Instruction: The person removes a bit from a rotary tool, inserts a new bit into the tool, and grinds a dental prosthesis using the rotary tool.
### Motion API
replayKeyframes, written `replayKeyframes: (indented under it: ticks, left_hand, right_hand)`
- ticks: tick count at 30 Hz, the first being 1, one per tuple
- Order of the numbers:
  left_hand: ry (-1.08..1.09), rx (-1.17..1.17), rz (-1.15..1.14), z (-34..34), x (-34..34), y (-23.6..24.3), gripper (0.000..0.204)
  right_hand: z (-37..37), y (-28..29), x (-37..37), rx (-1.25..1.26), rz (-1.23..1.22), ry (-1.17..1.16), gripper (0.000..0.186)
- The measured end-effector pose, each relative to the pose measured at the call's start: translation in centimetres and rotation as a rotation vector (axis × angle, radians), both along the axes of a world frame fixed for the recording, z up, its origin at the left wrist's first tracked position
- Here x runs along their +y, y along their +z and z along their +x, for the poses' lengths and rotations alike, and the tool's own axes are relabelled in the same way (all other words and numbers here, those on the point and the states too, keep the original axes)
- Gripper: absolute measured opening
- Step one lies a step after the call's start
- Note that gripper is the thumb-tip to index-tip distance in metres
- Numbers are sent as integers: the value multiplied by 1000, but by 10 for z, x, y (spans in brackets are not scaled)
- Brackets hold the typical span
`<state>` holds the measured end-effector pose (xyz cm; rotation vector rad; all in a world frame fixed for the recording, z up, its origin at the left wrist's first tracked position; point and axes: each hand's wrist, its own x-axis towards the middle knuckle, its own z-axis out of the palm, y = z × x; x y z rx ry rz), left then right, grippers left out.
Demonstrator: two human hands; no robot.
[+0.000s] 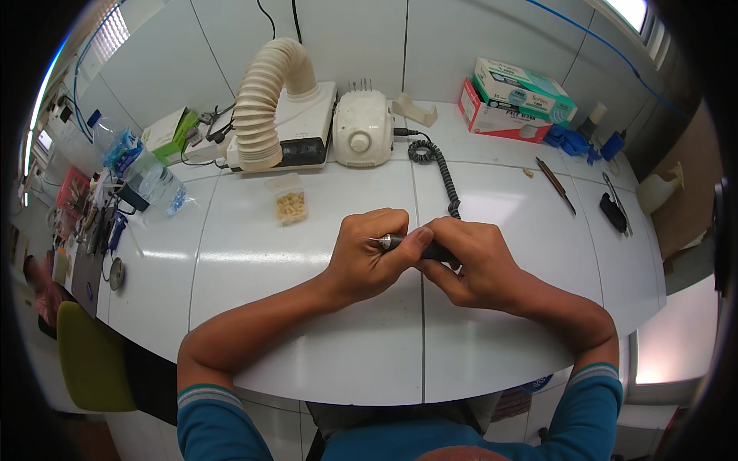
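Over a glossy white worktop (pixel 330 353), we find a bare left hand (pixel 367 250) curled tight, its thumb laid on a slim black handpiece with a silver collar (pixel 393 241); whether its fingers also pinch something small, we cannot tell. The right hand (pixel 480 265) wraps the handpiece's body, its tip pointing towards the left hand, and we judge the two are brought together to brace and steady it. Beyond, a clear plastic box of small yellowish pieces (pixel 290 206) sits to the left, probably for easy reach, while a coiled black cord (pixel 440 165) runs back from behind the right hand, its loops likely giving slack. Farther off we see a rounded white control unit with a front knob (pixel 361 131), thin bits upright on top, where they presumably stay sorted. Beside it, a ribbed cream hose (pixel 257 104) arches, its mouth turned down, perhaps for suction.
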<state>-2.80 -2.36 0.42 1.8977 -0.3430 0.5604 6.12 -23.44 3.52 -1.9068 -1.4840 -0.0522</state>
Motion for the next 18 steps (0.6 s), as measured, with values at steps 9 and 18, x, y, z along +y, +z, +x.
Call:
replayKeyframes:
  ticks: [9,18]
  left_hand:
    - [-20,-53,24,16,23,-13,43]
    - [375,-79,112,46,58,-30,25]
  right_hand:
    - [32,-18,-3,-333,42,-94,29]
    - [99,-45,-1,-420,-71,-403,30]
